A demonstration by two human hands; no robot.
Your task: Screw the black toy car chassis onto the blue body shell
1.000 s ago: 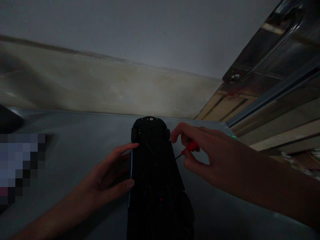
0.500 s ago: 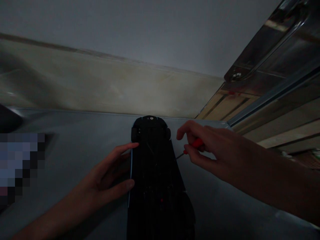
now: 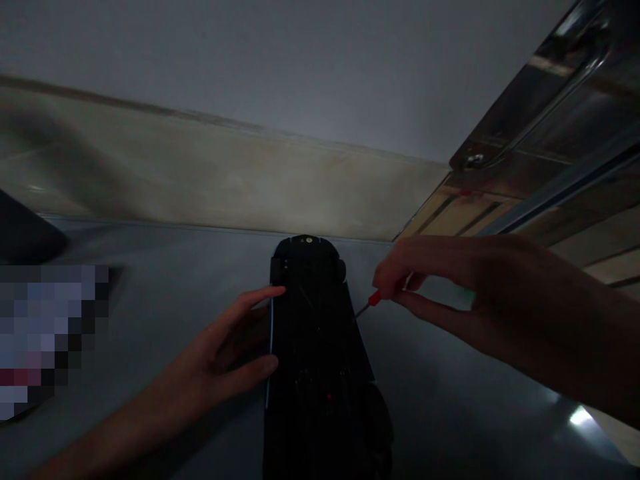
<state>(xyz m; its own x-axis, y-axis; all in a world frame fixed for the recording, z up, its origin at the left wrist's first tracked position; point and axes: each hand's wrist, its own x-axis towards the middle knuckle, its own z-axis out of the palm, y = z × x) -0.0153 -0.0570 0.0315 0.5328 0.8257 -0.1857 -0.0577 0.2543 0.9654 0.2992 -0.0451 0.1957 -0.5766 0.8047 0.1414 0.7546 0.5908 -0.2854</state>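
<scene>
A black toy car (image 3: 320, 347) lies upside down on a grey metal table (image 3: 150, 280), its underside facing me. My left hand (image 3: 225, 353) rests against the car's left side, fingers and thumb spread along its edge. My right hand (image 3: 450, 293) pinches a small red-handled screwdriver (image 3: 373, 300), whose thin metal tip points at the car's right side near a wheel. The scene is dim.
A beige wall runs behind the table. At the right stands a shiny metal cabinet with a long handle (image 3: 530, 127). A blurred, pixelated patch (image 3: 45, 333) and a dark object (image 3: 25, 233) lie at the left of the table.
My right hand has shifted a little to the right and turned, so less of the red handle shows. My left hand and the car keep their places.
</scene>
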